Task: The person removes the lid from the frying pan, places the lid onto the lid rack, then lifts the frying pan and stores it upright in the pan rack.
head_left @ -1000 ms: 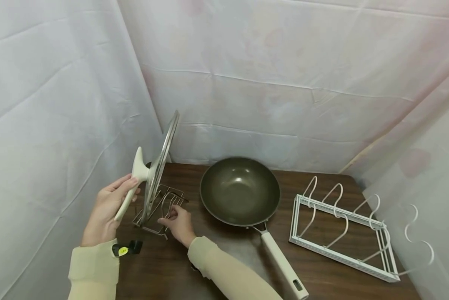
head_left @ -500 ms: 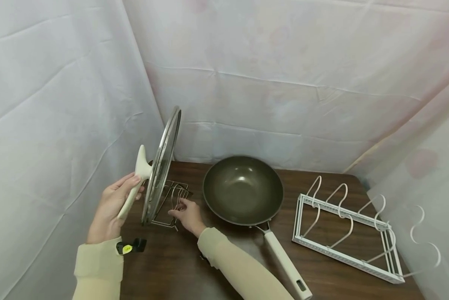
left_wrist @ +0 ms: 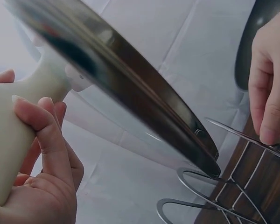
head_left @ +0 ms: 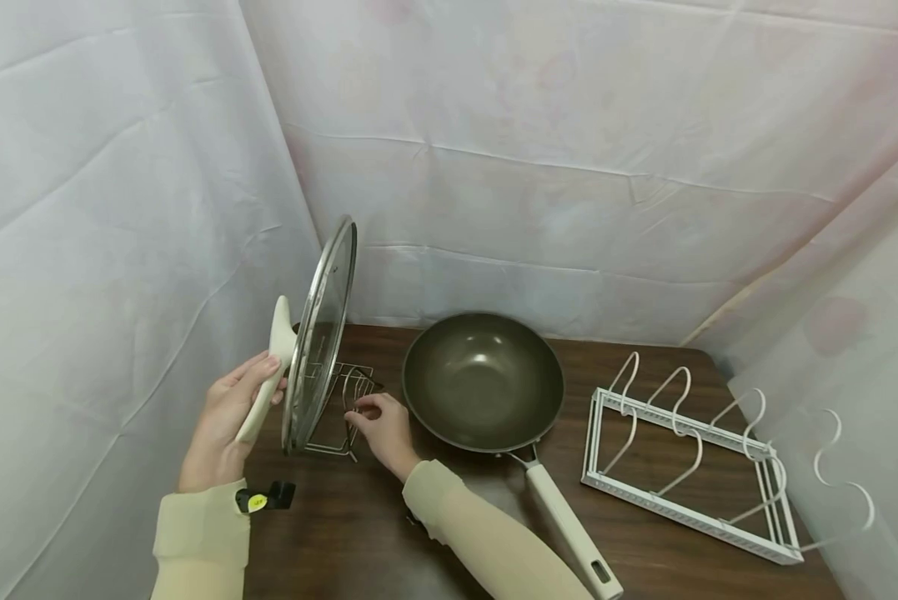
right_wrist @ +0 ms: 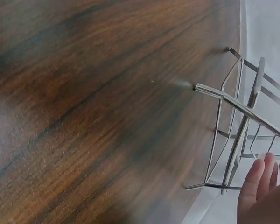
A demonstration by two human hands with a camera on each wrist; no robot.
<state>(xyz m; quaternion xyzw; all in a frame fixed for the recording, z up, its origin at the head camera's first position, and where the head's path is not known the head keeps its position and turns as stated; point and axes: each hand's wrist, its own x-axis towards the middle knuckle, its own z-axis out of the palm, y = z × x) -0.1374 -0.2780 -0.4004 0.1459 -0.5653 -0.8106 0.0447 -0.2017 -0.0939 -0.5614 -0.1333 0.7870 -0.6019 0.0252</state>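
Observation:
My left hand (head_left: 223,417) grips the cream handle (head_left: 258,408) of a round glass lid (head_left: 330,321). The lid, rimmed in metal, stands nearly on edge over a small wire rack (head_left: 328,451) and hides part of it. Seen from the left wrist, the lid's lower rim (left_wrist: 210,165) comes right down beside the rack's curved loops (left_wrist: 184,179). At the rack's right end, my right hand (head_left: 387,433) pinches the wire between thumb and fingers. The right wrist view shows those fingers (right_wrist: 254,182) at the rack's metal bars (right_wrist: 238,135).
A dark wok (head_left: 482,383) with a long cream handle (head_left: 569,525) lies right of the rack. Further right is a white rack (head_left: 689,500) with several upright loops. Pale curtains (head_left: 494,208) enclose the brown wooden table (head_left: 328,533) at the back and sides.
The lid has turned so that more of its glass face shows, and its lower rim has shifted slightly. My right hand has edged rightward, staying at the wire rack.

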